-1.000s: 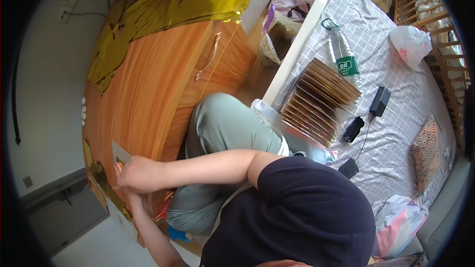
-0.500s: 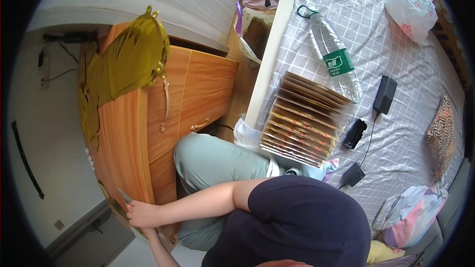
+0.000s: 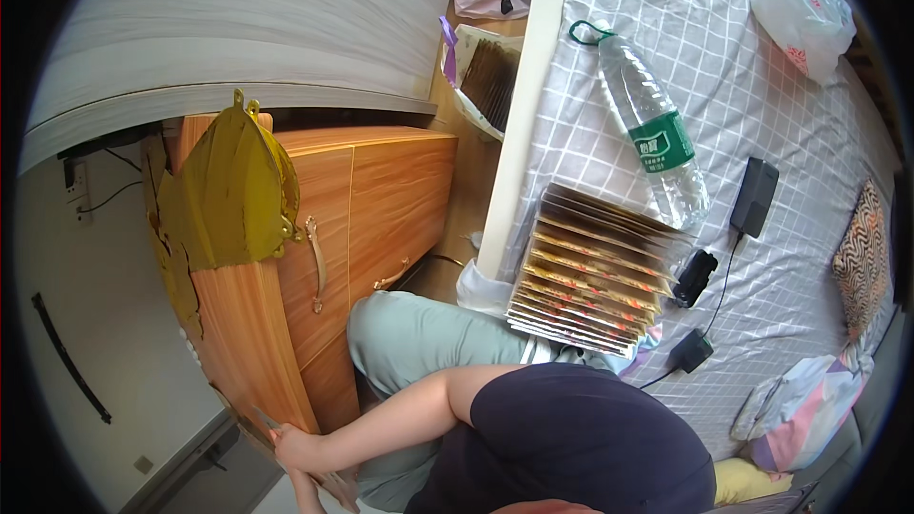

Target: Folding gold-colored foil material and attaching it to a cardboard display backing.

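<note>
My right hand [image 3: 303,449] is closed at the near corner of the orange wood-grain cabinet. A thin grey pointed thing [image 3: 264,418] sticks out past its fingers, too small to name. Below it my left forearm [image 3: 305,493] rises to the same spot. The left hand's fingers are hidden behind the right hand. Beside them a brownish flat edge [image 3: 227,404] shows along the cabinet's left side. Farther along the cabinet top [image 3: 238,324] lies a shiny gold, folded piece [image 3: 238,195] with small loops at its rim, and torn-looking gold sheet beside it.
On the checked bed sheet [image 3: 800,124] to the right stand upright brown-and-gold cards [image 3: 595,271] in a row. Around them lie a clear plastic bottle [image 3: 657,128], a black power adapter [image 3: 755,197] with a cord and a black case [image 3: 696,278]. A bag [image 3: 487,81] with more cards stands between cabinet and bed.
The whole view has shifted, so the cabinet and bed sit lower in the picture. Both arms stay at the cabinet's near corner, the right hand still closed.
</note>
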Tool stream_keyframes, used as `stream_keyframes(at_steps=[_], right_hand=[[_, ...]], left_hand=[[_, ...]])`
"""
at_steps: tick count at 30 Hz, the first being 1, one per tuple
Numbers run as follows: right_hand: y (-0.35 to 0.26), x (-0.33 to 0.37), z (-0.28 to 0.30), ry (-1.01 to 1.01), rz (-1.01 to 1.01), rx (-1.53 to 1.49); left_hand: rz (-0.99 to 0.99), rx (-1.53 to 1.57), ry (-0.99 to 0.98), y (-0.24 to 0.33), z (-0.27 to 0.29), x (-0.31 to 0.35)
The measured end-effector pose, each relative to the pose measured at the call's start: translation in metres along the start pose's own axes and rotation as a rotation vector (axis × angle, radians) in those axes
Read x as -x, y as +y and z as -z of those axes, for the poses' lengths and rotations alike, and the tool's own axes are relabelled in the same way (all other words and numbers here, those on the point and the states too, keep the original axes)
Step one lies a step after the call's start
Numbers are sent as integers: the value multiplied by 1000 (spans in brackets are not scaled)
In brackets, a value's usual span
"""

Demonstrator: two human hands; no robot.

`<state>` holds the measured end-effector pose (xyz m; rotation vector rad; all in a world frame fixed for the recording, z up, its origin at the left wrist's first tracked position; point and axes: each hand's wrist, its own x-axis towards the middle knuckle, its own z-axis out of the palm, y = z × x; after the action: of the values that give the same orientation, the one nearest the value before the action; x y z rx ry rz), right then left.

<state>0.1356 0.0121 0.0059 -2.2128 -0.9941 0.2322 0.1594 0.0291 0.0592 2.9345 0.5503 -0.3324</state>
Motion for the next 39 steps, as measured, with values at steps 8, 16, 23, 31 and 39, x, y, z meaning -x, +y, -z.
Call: stream_keyframes(at_steps=[8, 16, 23, 31, 39], right_hand=[[-38, -18, -24, 5, -383, 142], [112, 59, 99, -13, 295, -243], [138, 63, 90, 161, 314, -369], [145, 73, 86, 318, 343, -241], [153, 79, 144, 96, 374, 8]], left_hand=[[-73, 20, -15, 22, -4, 3], [-47, 70, 58, -62, -16, 67], [-8, 177, 43, -93, -61, 93], [-50, -50, 49, 6, -38, 93], [-270, 82, 245, -37, -59, 102]])
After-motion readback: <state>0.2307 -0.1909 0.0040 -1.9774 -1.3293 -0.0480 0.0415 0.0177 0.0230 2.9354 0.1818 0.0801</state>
